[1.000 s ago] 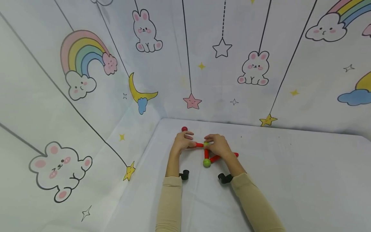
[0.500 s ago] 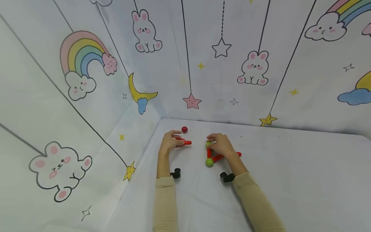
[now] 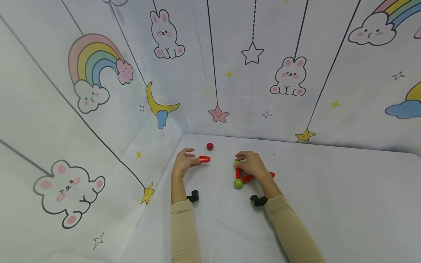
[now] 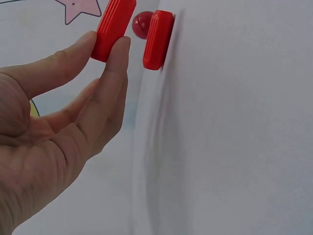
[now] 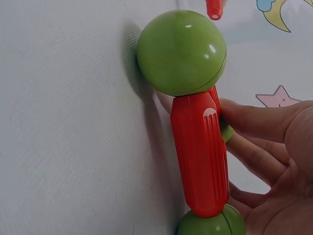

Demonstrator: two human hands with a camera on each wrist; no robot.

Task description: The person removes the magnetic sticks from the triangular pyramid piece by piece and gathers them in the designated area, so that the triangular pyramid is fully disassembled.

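My left hand [image 3: 185, 160] pinches a red rod [image 4: 113, 29] between thumb and fingers. Just beyond it, a second red rod [image 4: 159, 40] lies on the white table, a red ball [image 4: 142, 24] behind it. Over on the right, my right hand [image 3: 251, 163] holds the far green ball [image 3: 237, 164] of a joined piece with thumb and fingertips. From that ball a red rod [image 3: 238, 173] runs to the near green ball [image 3: 238, 183]. Another red rod [image 5: 200, 154] slants right from the near ball, passing below the hand toward a green ball [image 5: 212, 224] in the right wrist view.
A white cloth covers the table [image 3: 329, 204]. Walls [image 3: 250, 120] printed with rabbits, stars and rainbows rise at the back and left. Each wrist carries a small black camera, such as the right camera [image 3: 258, 201].
The left hand has drawn away to the left with the red rod, from beside the far green ball. My right hand keeps its hold on that ball, having shifted slightly right.
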